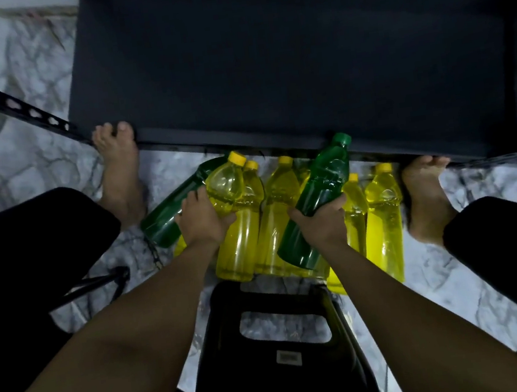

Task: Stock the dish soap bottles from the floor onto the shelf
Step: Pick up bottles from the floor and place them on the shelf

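Grey-veined marble floor (4,150) runs under a dark shelf (268,65), whose front edge crosses the upper half of the view. At far left a black slotted rail (11,101) slants down toward the shelf corner, and the left foot (119,176) stands bare just beside that corner.

Two green bottles show. The lying green bottle (172,212) rests on the floor at the left end of the cluster, its neck pointing toward the shelf. The left hand (203,219) is curled round a yellow bottle (225,186), lifted above the others with its yellow cap up. Four more yellow bottles (277,219) lie packed side by side on the floor, so five yellow caps can be counted. Yellow patches lower down may be further bottles, but I cannot tell.

The right hand (321,221) is clamped on the middle of the held green bottle (323,182) - tilted, with its green cap just at the shelf edge. The right foot (424,196) stands bare beyond the last yellow bottle.

A black stool (272,381) sits near the viewer between the forearms - its small sticker (289,357) is too blurred to read, as is any writing on the bottles.
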Demonstrator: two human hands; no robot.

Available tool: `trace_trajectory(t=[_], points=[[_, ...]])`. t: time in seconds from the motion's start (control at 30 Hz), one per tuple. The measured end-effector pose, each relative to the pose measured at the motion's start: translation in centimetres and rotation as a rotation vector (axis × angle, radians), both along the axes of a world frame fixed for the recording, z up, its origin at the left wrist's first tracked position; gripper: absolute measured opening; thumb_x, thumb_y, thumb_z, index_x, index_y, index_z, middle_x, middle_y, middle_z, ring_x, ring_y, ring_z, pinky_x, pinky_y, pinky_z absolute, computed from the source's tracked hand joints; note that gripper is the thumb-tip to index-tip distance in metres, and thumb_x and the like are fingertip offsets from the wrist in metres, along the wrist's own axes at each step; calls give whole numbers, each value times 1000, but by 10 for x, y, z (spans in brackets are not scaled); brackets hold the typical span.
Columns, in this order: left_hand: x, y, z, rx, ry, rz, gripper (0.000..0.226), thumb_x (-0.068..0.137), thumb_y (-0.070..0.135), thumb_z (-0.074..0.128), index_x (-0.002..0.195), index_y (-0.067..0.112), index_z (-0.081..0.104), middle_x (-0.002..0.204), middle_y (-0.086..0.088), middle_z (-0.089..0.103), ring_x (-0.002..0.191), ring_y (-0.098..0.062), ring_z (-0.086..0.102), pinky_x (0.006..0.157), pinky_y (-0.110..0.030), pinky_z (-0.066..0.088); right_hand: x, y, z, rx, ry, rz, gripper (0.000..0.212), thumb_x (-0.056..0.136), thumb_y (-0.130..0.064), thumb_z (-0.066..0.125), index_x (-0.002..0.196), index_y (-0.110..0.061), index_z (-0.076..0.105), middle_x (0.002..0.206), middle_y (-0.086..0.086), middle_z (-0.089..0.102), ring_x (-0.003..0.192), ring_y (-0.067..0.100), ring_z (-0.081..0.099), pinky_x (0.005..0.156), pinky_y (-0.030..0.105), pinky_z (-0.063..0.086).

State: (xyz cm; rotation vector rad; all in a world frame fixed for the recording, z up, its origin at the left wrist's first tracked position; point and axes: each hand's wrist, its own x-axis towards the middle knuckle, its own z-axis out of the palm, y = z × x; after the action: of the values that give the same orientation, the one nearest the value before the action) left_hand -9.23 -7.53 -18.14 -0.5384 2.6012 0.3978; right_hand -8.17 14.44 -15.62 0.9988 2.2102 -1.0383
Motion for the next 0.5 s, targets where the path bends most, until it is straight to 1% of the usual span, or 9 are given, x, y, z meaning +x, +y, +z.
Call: trace_trajectory(t=[0.1,0.2,0.3,0.37,0.43,0.5], points=[[2,0,6,17,5,-35,88,75,48,81,143,10,41,141,-14,47,131,-35,43,101,-51,37,-1,6,4,-7,6,11,98,76,-38,81,143,-4,19,134,24,51,119,40,56,94,45,49],[13,2,15,44,65,-58,83,72,46,84,137,9,47,134,-14,52,125,-35,47,96,-50,39,7,17,19,18,14,91,89,76,-39,81,137,-5,26,128,21,56,114,39,59,91,46,51],[20,12,33,114,186,-93,75,68,41,85,128,9,52,124,-13,55,118,-36,51,93,-50,40,23,27,40,63,55,140,88,76,-36,81,139,-6,27,128,20,56,114,38,58,89,44,50],[17,22,52,166,240,-136,74,67,39,85,126,9,53,121,-13,56,115,-35,52,93,-50,41,33,31,55,63,111,148,91,76,-33,82,143,-7,26,130,19,55,117,38,57,90,43,49],[13,33,74,208,287,-169,73,65,39,85,125,10,53,120,-11,57,114,-34,53,94,-50,42,40,33,70,60,181,166,93,75,-32,82,145,-8,25,130,19,56,115,38,58,86,41,49],[10,42,96,269,382,-179,70,62,42,82,118,10,56,113,-11,59,109,-35,56,89,-51,45,43,35,91,65,282,186,92,75,-31,83,144,-10,26,127,18,59,112,37,60,81,38,49]])
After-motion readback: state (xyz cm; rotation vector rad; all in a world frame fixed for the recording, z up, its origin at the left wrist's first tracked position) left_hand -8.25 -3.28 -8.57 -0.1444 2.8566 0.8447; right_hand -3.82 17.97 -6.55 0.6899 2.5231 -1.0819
